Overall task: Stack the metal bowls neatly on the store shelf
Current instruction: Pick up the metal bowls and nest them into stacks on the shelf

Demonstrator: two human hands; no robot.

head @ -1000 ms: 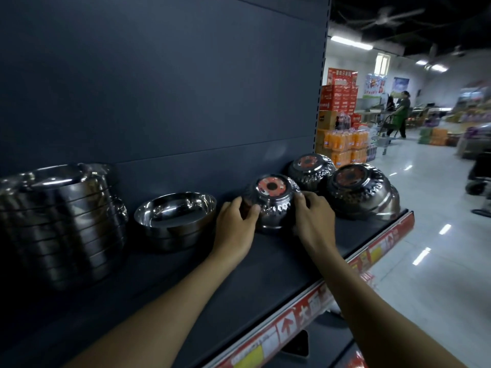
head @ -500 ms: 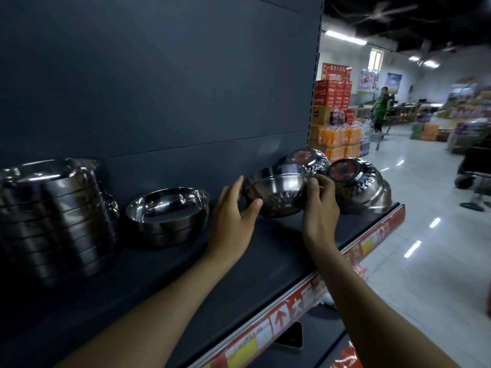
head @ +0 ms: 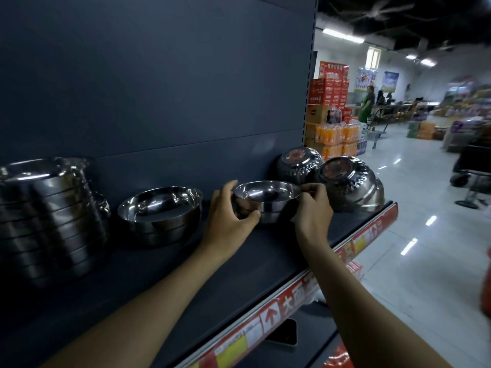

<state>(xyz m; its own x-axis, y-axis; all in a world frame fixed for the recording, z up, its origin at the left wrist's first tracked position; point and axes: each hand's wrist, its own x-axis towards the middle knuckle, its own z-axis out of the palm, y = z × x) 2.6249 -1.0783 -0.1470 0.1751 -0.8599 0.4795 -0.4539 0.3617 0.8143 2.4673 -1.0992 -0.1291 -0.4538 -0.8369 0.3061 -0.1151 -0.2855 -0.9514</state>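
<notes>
1. Shiny round metal bowl (head: 265, 197) sits right way up between two hands, over the middle of the dark grey shelf board (head: 239, 274). I cannot tell if its bottom touches the board.
2. The left hand (head: 228, 211) is on the left side of that bowl. Its fingers curl round the side and its thumb presses low on the front, so it grips the bowl.
3. The right hand (head: 313, 208) is on the right side of that bowl. Its fingertips pinch the thin rim.
4. Just left of that bowl sits a short pile of open silver bowls (head: 159, 213), right way up, one inside the other.
5. Far left of that bowl stands a tall pile of wide silver pans (head: 47, 213).
6. Just right of that bowl, and a bit behind it, are two upside-down silver bowls with bumpy patterns: the back upside-down bowl (head: 297, 166) and the front upside-down bowl (head: 348, 181). Each has a round red sticker on its bottom. They look like they touch each other.
7. Below and in front of that bowl, a red and white price strip (head: 292, 301) runs along the shelf edge.
8. Behind that bowl is the flat dark back wall of the shelf (head: 159, 88).
9. Far off to the right of that bowl are packs of orange drink bottles (head: 337, 136) under red boxes (head: 329, 88). A person in a green top (head: 368, 104) stands near them.
</notes>
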